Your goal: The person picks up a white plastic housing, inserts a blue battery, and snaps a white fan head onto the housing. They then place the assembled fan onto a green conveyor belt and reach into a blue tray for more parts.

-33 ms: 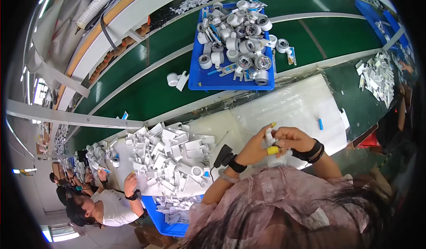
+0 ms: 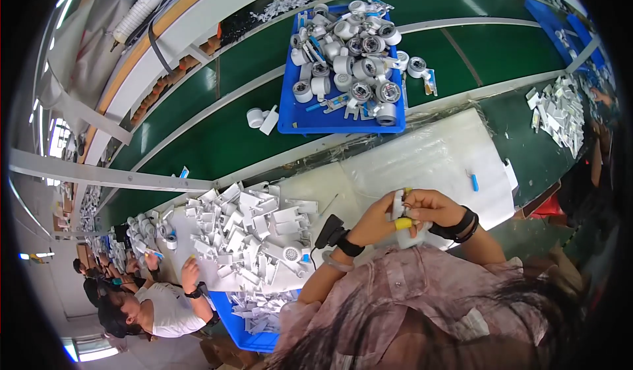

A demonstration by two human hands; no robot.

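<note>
White plastic part [image 2: 398,204] is gripped by the left hand [image 2: 376,223], held close in front of the person's shirt [image 2: 422,281]; yellow wrapping [image 2: 403,223] is worn on one of the fingers. By the right hand [image 2: 433,208] the part is met from the other side, its fingers bent inward; whether anything is pinched between them cannot be told. Beyond the hands, a small blue piece [image 2: 475,183] is laid on the pale sheet [image 2: 428,149]. To the left, white housings [image 2: 250,228] are heaped. Farther off, a blue tray [image 2: 300,121] is piled with round-headed white units [image 2: 356,63]. At the far left, a co-worker in a white shirt [image 2: 173,312] is seen.
</note>
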